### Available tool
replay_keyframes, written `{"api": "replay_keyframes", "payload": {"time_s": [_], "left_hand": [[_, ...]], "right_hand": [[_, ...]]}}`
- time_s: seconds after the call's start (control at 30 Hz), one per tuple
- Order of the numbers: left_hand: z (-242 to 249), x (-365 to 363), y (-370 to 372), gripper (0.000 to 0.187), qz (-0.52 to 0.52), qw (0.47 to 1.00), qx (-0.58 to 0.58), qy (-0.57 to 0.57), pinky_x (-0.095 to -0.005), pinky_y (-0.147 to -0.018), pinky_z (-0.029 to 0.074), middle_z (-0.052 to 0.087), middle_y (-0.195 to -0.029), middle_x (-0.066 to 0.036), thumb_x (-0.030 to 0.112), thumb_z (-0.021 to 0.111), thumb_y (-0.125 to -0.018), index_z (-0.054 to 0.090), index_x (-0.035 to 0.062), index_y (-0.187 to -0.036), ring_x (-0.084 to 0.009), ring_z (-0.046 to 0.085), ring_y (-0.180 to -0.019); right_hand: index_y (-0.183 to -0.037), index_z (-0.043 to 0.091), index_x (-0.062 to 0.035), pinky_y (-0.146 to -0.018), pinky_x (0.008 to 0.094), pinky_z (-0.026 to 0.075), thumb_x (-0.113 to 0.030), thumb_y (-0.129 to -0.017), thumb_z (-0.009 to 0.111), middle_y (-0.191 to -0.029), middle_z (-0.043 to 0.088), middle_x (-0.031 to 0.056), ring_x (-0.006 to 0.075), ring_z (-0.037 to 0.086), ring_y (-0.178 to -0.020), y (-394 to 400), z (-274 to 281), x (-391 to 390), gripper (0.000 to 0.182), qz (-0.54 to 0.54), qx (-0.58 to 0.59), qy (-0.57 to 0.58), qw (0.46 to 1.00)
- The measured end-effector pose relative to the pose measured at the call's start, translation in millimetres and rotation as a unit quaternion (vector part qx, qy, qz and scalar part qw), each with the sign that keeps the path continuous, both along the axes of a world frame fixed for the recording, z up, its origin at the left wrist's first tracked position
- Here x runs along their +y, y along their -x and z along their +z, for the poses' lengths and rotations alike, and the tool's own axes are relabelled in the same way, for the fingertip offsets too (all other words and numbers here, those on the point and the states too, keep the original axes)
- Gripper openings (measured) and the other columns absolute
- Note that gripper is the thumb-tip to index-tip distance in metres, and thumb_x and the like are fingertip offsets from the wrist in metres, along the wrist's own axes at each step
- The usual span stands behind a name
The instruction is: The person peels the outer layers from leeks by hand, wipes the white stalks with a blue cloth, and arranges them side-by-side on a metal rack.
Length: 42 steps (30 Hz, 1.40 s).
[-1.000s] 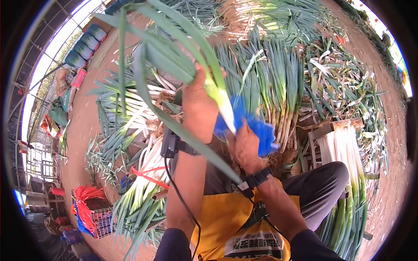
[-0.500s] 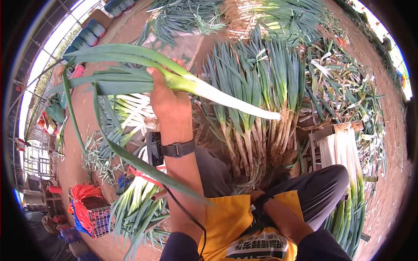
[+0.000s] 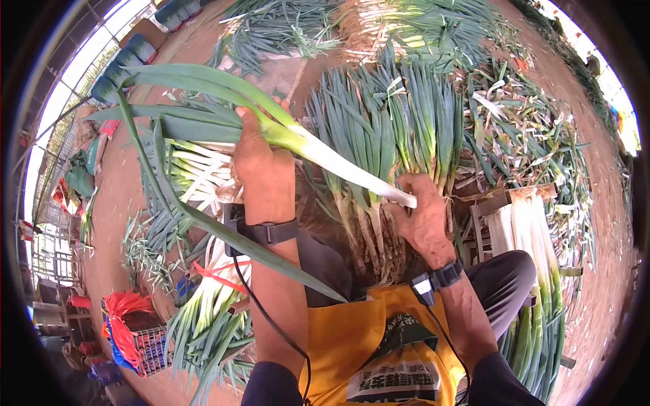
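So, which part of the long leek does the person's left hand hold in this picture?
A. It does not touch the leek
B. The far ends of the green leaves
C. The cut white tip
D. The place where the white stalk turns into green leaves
D: the left hand is closed around the leek where its white stalk meets the green leaves, while the right hand is at the white tip.

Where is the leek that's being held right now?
In the head view, the leek slants across the middle, gripped in the left hand where white meets green. Its cut white end touches the right hand, above the leek pile.
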<state>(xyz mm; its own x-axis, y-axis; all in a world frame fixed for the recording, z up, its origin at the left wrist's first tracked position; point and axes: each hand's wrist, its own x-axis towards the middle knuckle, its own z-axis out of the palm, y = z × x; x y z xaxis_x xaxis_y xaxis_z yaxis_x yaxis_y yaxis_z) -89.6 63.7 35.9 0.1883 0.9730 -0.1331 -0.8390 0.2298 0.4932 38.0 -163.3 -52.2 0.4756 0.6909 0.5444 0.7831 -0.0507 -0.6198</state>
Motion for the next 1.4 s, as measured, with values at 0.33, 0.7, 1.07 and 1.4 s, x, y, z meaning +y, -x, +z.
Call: {"api": "replay_keyframes", "payload": {"time_s": [0.33, 0.7, 1.07, 1.4], "left_hand": [[-13, 5, -3, 0.025, -0.022, 0.998, 0.028, 0.059, -0.0541, -0.093, 0.052, 0.058, -0.108, -0.015, 0.022, 0.049, -0.105, 0.051, 0.0023, -0.121, -0.0341, 0.061, -0.099], [-8, 12, 8, 0.029, -0.008, 0.997, 0.053, 0.06, -0.0544, -0.094, 0.051, 0.059, -0.112, -0.017, 0.025, 0.049, -0.106, 0.053, 0.0008, -0.121, -0.0358, 0.06, -0.1], [-17, 20, 26, 0.035, 0.016, 0.999, 0.033, -0.04, -0.048, -0.096, 0.052, 0.056, -0.109, -0.015, 0.026, 0.053, -0.104, 0.052, -0.0029, -0.123, -0.0306, 0.058, -0.099], [-39, 23, 37, 0.037, -0.119, 0.99, -0.005, -0.072, -0.0517, -0.104, 0.048, 0.057, -0.122, -0.02, 0.02, 0.054, -0.103, 0.048, -0.0058, -0.129, -0.0348, 0.058, -0.11]], "right_hand": [[-0.089, 0.064, -0.0049, -0.071, 0.0403, 0.05, 0.006, -0.072, 0.073, -0.089, 0.063, 0.0103, 0.0323, 0.061, -0.084, 7, -21, -4, 0.022, 0.009, 0.005, -0.066, 0.998], [-0.081, 0.065, -0.0074, -0.069, 0.0376, 0.053, -0.004, -0.076, 0.074, -0.075, 0.066, 0.0101, 0.032, 0.067, -0.074, -8, -8, -68, 0.011, 0.182, 0.049, 0.253, 0.949], [-0.111, 0.068, -0.0046, -0.075, 0.0401, 0.054, -0.013, -0.073, 0.079, -0.098, 0.066, 0.0176, 0.0346, 0.066, -0.082, -22, -71, -124, 0.041, 0.16, 0.034, 0.274, 0.948], [-0.102, 0.062, 0.0003, -0.082, 0.035, 0.049, -0.003, -0.081, 0.075, -0.096, 0.063, 0.0091, 0.0187, 0.062, -0.089, -8, 3, -73, 0.024, 0.067, 0.343, 0.054, 0.935]]}}
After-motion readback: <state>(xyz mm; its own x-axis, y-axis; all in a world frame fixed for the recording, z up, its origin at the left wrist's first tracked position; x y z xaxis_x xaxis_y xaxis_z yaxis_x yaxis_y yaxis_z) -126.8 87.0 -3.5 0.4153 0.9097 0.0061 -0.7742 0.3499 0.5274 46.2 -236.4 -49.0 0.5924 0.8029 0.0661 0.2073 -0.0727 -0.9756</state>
